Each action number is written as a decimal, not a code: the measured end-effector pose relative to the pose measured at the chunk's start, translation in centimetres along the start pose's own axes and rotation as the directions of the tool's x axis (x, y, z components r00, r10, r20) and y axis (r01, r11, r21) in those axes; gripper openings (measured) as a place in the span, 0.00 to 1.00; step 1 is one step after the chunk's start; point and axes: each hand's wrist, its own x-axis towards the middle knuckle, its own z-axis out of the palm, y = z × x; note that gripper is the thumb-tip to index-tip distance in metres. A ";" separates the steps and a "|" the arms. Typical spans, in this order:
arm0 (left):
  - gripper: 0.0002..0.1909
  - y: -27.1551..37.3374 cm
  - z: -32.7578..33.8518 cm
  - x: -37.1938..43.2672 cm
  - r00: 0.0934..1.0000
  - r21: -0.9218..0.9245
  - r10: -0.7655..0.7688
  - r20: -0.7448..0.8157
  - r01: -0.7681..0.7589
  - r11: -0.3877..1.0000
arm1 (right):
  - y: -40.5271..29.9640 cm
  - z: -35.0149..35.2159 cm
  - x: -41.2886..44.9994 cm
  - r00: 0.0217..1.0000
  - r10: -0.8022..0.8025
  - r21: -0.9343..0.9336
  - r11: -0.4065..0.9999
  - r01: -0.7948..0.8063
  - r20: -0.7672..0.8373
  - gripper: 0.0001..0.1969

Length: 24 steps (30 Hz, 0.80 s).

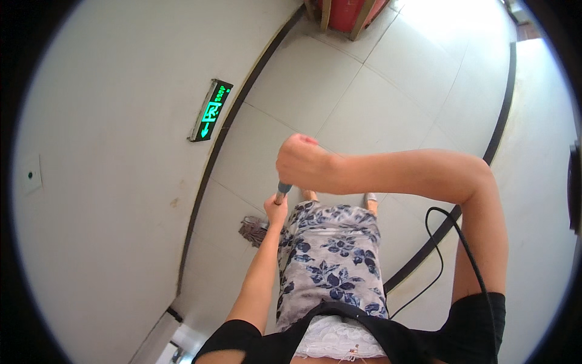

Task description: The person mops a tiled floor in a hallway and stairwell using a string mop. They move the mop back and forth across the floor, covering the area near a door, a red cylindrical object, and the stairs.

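Note:
My right hand (301, 160) is closed round the top of a mop's handle (283, 188), at about chest height. Below it, my left hand (276, 212) grips the same handle lower on its metal shaft. The handle has a blue grip section under my right fist. Down on the tiles to the left of my legs lies the mop head (253, 231), a bundle of greyish-brown strands. My left forearm and the skirt partly cover it. Most of the shaft is hidden behind my left hand.
Pale floor tiles (363, 109) run between two walls with dark baseboards (236, 109). A lit green exit sign (210, 110) hangs low on the left wall. Ahead stands a red container (344, 13) in a wooden frame. A black cable (464, 241) loops beside my right arm.

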 end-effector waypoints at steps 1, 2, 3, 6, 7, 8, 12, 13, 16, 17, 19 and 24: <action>0.16 -0.3 1.1 -0.4 0.998 -0.035 -0.063 -0.028 0.062 0.997 | 0.3 0.6 -0.3 0.998 -0.012 -0.071 0.997 0.007 -0.062 0.04; 0.16 -0.4 2.9 0.2 0.996 -0.043 -0.010 -0.094 0.006 0.999 | 1.0 1.4 -1.0 0.998 0.042 -0.018 0.999 -0.042 -0.048 0.06; 0.16 0.1 5.0 1.2 0.985 -0.043 0.041 -0.167 -0.049 0.998 | 2.4 3.3 -1.9 0.990 0.044 -0.005 0.999 -0.045 -0.130 0.07; 0.15 5.9 9.7 4.5 0.979 -0.157 0.126 -0.157 -0.151 0.976 | 5.1 4.7 -8.4 0.965 0.077 -0.175 0.977 -0.124 -0.250 0.04; 0.13 7.8 10.6 5.4 0.981 -0.188 0.168 -0.101 -0.185 0.965 | 5.3 2.6 -10.0 0.974 0.226 -0.131 0.966 -0.222 0.016 0.06; 0.12 8.4 11.9 6.8 0.938 -0.140 0.336 -0.088 -0.345 0.928 | 5.4 2.4 -12.2 0.942 0.301 -0.139 0.937 -0.321 -0.145 0.04; 0.05 15.0 19.5 5.8 0.859 -0.224 0.505 0.079 -0.479 0.849 | 3.5 4.8 -22.1 0.790 0.613 0.040 0.789 -0.614 0.020 0.03; 0.05 16.5 21.3 4.9 0.839 -0.187 0.531 0.120 -0.506 0.842 | 2.7 5.3 -24.4 0.742 0.663 0.040 0.743 -0.669 0.093 0.03; 0.17 23.5 25.0 1.7 0.799 -0.182 0.581 0.154 -0.555 0.811 | -0.6 4.8 -30.3 0.596 0.779 -0.056 0.615 -0.786 0.192 0.06; 0.23 25.4 25.8 1.3 0.833 -0.185 0.531 0.155 -0.503 0.844 | -1.2 5.0 -31.8 0.560 0.806 -0.119 0.585 -0.802 0.191 0.09; 0.31 27.5 28.2 0.4 0.873 -0.229 0.476 0.111 -0.443 0.867 | -2.5 3.6 -32.6 0.618 0.785 -0.225 0.611 -0.759 0.047 0.14; 0.22 30.8 29.6 -1.5 0.848 -0.442 0.529 0.043 -0.459 0.771 | -5.1 0.5 -31.6 0.727 0.684 -0.384 0.657 -0.649 -0.057 0.18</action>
